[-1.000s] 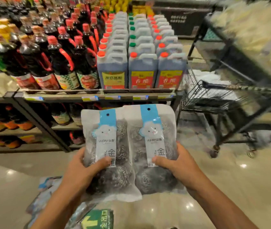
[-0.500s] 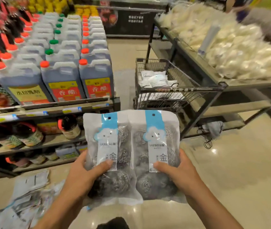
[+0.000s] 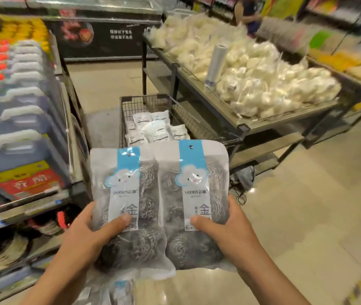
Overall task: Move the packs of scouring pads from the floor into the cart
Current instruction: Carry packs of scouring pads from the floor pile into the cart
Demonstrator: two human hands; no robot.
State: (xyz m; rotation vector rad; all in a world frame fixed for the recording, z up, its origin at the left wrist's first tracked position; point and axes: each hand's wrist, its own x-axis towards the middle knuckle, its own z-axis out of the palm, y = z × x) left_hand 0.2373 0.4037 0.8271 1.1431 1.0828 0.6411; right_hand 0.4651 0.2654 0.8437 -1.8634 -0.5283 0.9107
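Left hand [image 3: 82,236] and right hand [image 3: 225,234] still grip the scouring-pad packs [image 3: 159,205]; the wire cart [image 3: 144,104], earlier off right, now sits straight ahead.

The view has swung right, so the cart [image 3: 197,119] now sits straight beyond the held packs [image 3: 159,203]

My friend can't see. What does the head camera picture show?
Two hands, left and right, hold two packs of scouring pads in front of a wire cart that already has white packs inside, in a shop aisle.
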